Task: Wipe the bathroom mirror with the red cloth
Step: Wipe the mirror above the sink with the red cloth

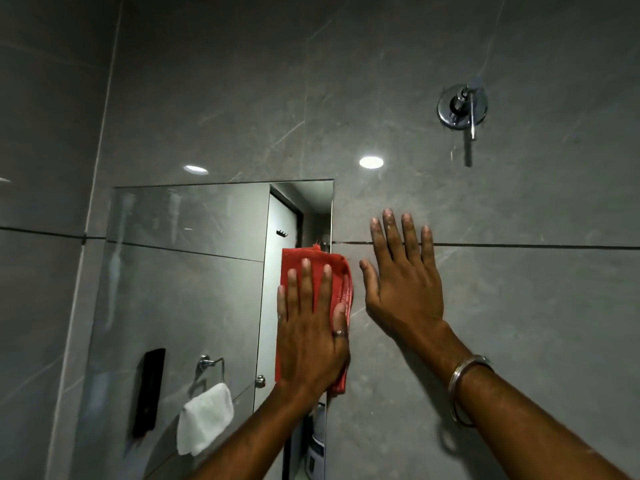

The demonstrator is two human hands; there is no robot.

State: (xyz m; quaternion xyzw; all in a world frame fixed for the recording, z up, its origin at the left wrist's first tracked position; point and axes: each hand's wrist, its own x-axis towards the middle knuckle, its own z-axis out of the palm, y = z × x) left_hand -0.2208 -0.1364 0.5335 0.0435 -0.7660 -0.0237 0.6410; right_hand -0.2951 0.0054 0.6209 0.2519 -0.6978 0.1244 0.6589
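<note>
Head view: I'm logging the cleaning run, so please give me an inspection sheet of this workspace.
Surface: mirror on grey tiled wall, faint streaks on the glass.
Job's things: red cloth pressed flat at the mirror's right edge.
Clutter: nothing seen.
Hands: left hand flat on the cloth; right hand open, flat on the wall, bangle on that wrist.
Cables: nothing seen.
Surroundings: chrome wall valve; white towel reflected in the mirror.

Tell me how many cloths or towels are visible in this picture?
2. The red cloth lies under the left hand at the mirror's right edge; a white towel shows as a reflection, lower left.
</note>
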